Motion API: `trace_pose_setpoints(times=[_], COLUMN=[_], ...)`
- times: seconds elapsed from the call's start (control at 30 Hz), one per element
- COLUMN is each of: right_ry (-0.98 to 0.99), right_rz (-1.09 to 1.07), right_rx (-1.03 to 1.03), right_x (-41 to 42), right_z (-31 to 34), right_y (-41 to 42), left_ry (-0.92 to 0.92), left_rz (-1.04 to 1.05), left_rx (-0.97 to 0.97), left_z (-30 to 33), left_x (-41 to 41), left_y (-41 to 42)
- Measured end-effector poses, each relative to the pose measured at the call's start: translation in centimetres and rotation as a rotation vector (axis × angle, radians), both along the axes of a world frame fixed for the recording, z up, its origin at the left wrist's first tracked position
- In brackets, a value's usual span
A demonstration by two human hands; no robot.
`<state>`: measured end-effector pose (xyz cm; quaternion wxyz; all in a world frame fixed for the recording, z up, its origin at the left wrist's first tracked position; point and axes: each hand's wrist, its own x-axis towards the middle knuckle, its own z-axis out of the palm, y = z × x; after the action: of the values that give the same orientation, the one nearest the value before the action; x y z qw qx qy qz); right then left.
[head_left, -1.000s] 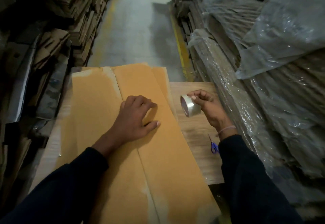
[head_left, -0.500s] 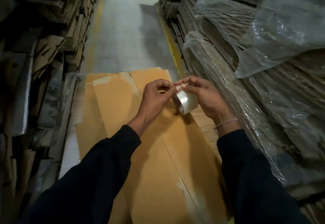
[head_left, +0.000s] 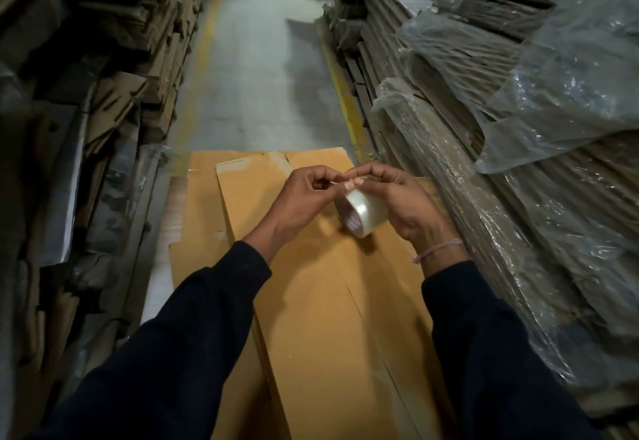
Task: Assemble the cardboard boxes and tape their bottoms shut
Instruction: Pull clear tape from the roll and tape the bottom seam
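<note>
Tape roll [head_left: 361,211] held in right hand [head_left: 401,197] grip; left hand [head_left: 304,194] pinches its end.

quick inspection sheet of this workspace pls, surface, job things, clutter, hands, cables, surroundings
surface: wooden table, mostly covered by cardboard
job's things: flattened cardboard box lying flat, not yet assembled; clear tape roll held above it
clutter: nothing seen
hands: right hand grips the tape roll; left hand pinches at the roll's top edge, apparently at the tape's end
cables: nothing seen
surroundings: stacked cardboard on the left; plastic-wrapped cardboard stacks on the right; concrete aisle with yellow lines ahead
</note>
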<state>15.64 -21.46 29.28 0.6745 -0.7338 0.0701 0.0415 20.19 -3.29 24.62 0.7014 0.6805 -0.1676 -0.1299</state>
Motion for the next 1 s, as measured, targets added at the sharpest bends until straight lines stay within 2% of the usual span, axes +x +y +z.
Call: trace_pose_setpoints(times=[0.13, 0.23, 0.43, 0.57, 0.67, 0.8, 0.87, 1.0], right_ry=[-0.038, -0.041, -0.041, -0.086, -0.077, 0.009, 0.013, 0.046], right_rz=[-0.038, -0.087, -0.032, -0.117, -0.130, -0.110, -0.082, 0.036], right_rx=[0.054, 0.066, -0.156, -0.207, -0.335, -0.500, -0.448, -0.163], right_x=[-0.3, -0.7, -2.3, -2.5, -1.7, -0.7, -0.3, -1.2], right_z=[-0.4, -1.0, -3.1, -4.2, -3.3, -1.9, -2.3, -3.3], right_y=[1.2, 1.7, 1.7, 2.0, 2.4, 3.2, 2.9, 2.2], left_ry=[-0.088, -0.073, -0.013, -0.096, -0.174, -0.117, -0.077, -0.037], left_rz=[0.109, 0.157, 0.231, 0.164, 0.115, 0.166, 0.212, 0.225], left_rx=[-0.003, 0.023, 0.078, 0.190, 0.270, 0.233, 0.199, 0.176], left_z=[0.0, -0.1, -1.1, -1.1, -1.2, -2.3, -3.0, -3.3], left_x=[-0.1, 0.2, 1.2, 2.3, 2.4, 2.7, 3.5, 5.2], left_y=[0.1, 0.0, 0.5, 1.4, 1.6, 1.9, 2.5, 3.9])
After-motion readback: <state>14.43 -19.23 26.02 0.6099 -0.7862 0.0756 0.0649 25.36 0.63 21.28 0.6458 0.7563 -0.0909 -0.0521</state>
